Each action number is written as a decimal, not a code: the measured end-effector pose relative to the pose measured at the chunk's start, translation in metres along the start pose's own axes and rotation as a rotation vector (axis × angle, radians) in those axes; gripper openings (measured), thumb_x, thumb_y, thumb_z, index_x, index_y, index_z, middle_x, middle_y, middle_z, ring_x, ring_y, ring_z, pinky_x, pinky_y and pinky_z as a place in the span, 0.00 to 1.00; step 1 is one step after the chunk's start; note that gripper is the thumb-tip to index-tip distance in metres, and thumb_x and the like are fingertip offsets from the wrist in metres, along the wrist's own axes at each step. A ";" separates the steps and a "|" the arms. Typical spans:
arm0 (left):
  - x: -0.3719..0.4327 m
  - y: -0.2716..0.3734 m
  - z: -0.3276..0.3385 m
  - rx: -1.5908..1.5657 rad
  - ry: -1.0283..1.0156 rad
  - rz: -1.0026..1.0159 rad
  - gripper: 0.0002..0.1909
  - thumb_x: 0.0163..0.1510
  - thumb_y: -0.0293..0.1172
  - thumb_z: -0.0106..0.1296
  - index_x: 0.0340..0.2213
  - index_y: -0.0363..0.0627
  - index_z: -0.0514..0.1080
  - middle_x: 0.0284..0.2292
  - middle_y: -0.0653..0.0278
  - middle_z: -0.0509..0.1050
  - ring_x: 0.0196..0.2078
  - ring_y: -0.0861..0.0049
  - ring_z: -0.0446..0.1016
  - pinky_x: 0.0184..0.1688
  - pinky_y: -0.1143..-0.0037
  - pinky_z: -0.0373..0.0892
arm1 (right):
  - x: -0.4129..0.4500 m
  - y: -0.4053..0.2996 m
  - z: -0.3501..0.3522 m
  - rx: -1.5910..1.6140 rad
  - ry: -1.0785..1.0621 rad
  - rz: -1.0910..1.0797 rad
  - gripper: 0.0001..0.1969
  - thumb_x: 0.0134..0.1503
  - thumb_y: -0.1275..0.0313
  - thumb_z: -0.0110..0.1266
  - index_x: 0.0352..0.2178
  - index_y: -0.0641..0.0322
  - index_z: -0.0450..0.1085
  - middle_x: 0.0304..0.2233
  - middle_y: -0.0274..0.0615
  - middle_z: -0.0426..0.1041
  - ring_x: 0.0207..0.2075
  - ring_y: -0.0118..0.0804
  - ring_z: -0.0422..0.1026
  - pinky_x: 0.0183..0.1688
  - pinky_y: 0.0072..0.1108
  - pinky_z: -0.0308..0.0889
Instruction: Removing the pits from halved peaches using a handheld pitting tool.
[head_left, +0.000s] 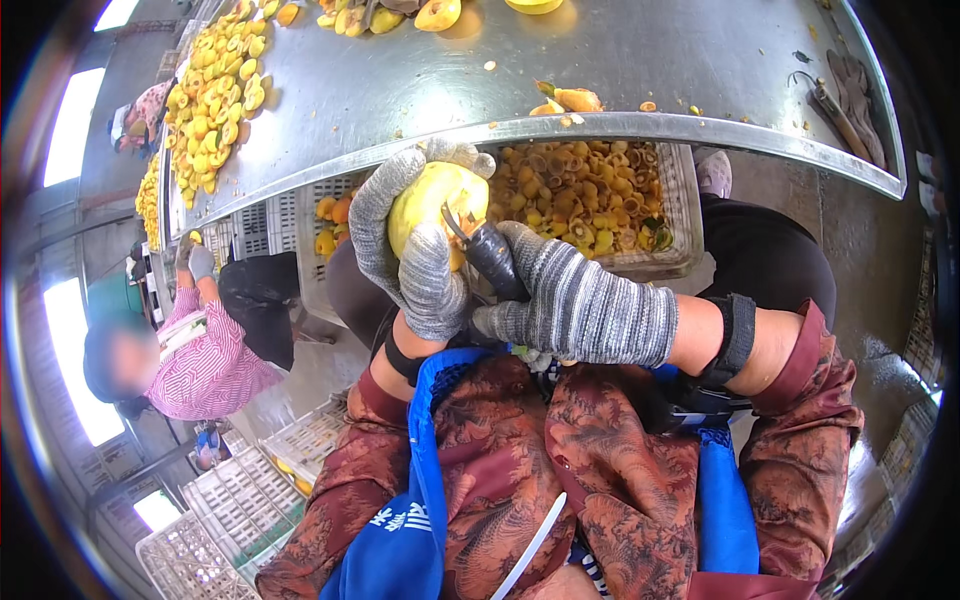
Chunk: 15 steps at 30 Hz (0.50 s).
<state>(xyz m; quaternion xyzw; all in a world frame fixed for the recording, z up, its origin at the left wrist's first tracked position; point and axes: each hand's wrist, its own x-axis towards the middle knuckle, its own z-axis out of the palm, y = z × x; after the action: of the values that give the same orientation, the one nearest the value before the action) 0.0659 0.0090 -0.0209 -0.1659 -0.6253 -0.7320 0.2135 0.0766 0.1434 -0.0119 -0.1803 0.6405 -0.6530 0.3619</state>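
My left hand (420, 247), in a grey knitted glove, is wrapped around a yellow fruit (427, 196) that looks like a peach. My right hand (585, 296), in a striped grey glove, grips a pitting tool (495, 262) by its black, tape-wrapped handle. The tool's thin curved metal blade lies against the fruit's brownish, cut-looking side facing my right hand. How deep the tip sits in the flesh cannot be made out. Both hands are above my lap, just in front of the metal table's edge (570, 129).
Beneath the table edge stands a crate (686, 210) of fruit scraps (585, 195). Halved yellow fruit (217, 105) is heaped on the table's left. A similar hooked tool (838, 116) and a glove (859, 97) lie at the right corner. A co-worker (210, 352) sits to the left, near stacked crates (247, 480).
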 end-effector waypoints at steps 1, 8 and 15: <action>0.001 0.002 0.000 0.002 -0.001 0.000 0.18 0.51 0.37 0.44 0.41 0.39 0.59 0.35 0.48 0.68 0.34 0.63 0.70 0.40 0.65 0.66 | 0.000 0.001 0.000 -0.038 0.025 -0.007 0.25 0.42 0.71 0.58 0.41 0.70 0.57 0.28 0.49 0.67 0.31 0.36 0.68 0.34 0.22 0.65; 0.003 0.008 -0.001 0.003 -0.056 -0.126 0.18 0.49 0.34 0.46 0.41 0.39 0.60 0.35 0.50 0.68 0.35 0.65 0.69 0.39 0.66 0.66 | -0.003 0.005 0.002 -0.176 0.075 -0.090 0.26 0.42 0.72 0.58 0.40 0.71 0.55 0.28 0.52 0.67 0.30 0.45 0.70 0.32 0.25 0.66; 0.003 0.020 -0.002 -0.073 -0.056 -0.286 0.17 0.48 0.34 0.47 0.39 0.38 0.62 0.33 0.51 0.68 0.33 0.67 0.69 0.38 0.69 0.67 | -0.003 0.002 0.004 -0.178 0.006 -0.015 0.27 0.42 0.74 0.57 0.42 0.71 0.55 0.31 0.51 0.67 0.34 0.38 0.69 0.36 0.23 0.65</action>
<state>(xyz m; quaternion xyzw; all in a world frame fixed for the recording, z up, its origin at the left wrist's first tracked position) 0.0737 0.0038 -0.0025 -0.1032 -0.6212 -0.7724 0.0831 0.0820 0.1434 -0.0128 -0.2144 0.6957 -0.5968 0.3375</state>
